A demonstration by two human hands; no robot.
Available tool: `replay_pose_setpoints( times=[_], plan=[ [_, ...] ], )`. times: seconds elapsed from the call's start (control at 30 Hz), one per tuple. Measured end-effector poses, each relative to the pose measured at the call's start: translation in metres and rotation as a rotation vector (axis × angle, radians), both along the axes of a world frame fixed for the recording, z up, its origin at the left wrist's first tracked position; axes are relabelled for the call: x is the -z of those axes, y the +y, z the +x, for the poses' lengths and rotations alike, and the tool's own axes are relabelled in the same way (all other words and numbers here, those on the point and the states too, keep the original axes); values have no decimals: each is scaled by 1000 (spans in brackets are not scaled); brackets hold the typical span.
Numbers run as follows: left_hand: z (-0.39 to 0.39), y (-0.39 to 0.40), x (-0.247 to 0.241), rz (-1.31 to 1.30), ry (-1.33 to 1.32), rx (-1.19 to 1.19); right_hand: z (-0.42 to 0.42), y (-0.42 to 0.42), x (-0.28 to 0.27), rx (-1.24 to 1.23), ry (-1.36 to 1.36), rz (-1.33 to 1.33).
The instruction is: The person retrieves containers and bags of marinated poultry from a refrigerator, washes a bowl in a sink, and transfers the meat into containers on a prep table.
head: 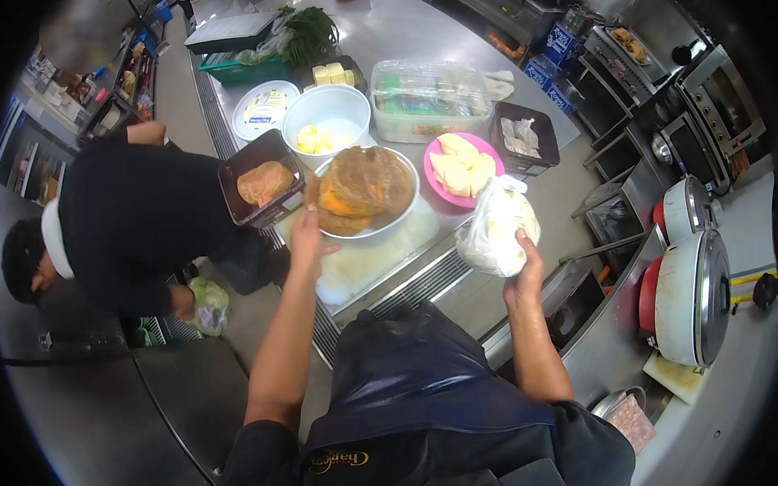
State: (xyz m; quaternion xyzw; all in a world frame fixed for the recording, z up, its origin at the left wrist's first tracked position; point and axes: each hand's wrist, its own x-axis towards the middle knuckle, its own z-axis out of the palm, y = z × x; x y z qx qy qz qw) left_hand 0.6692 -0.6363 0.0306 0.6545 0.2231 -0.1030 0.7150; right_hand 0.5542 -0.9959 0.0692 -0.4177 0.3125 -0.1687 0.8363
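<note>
In my right hand [527,267] is a full white plastic bag [501,229], held beside the table's near edge. My left hand [310,242] touches the near left rim of a white bowl [414,194] that holds a large plastic bag of brown-orange food [361,189]; whether the fingers grip the rim or the bag, I cannot tell. Under the bowl lies a white cutting board [389,252]. A pink plate [430,177] with pale, wedge-like pieces [460,163] stands right of the bowl. Behind it is a white tub [325,110] with yellow bits inside.
A dark bin [263,215] with bagged food, a clear lidded container [431,122], a dark bin of small bags [546,157] and a green basket [248,71] stand on the steel table. A co-worker [144,213] bends at the left, holding a bagged green vegetable [208,307]. Large cookers [683,297] stand right.
</note>
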Motion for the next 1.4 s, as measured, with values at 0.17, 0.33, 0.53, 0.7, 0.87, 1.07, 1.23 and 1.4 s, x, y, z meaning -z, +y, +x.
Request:
replay_pose_setpoints(
  times=[0.17, 0.33, 0.53, 0.7, 0.87, 1.07, 1.23, 1.4],
  plan=[
    [19, -56, 5, -162, -17, -50, 1, 1, -13, 21, -35, -162],
    [63, -64, 14, -210, -73, -70, 20, 12, -5, -49, -79, -137],
    [65, 46, -10, -357, 309, -977, 35, 34, -13, -118, -97, -64],
    [32, 78, 18, -302, 59, -769, 69, 24, -17, -302, -113, -166],
    [-80, -2, -3, -370, 96, -724, 106, 35, -55, -451, -242, -167],
    [-119, -1, -34, -5, 515, -852, 135, 63, -73, -636, -254, -277],
    [-102, 43, -37, 612, -384, -632, 142, 95, -77, -715, -276, -333],
    [-50, 53, -6, 808, -359, -485, 141, 124, -100, -709, -279, -417]
  ],
)
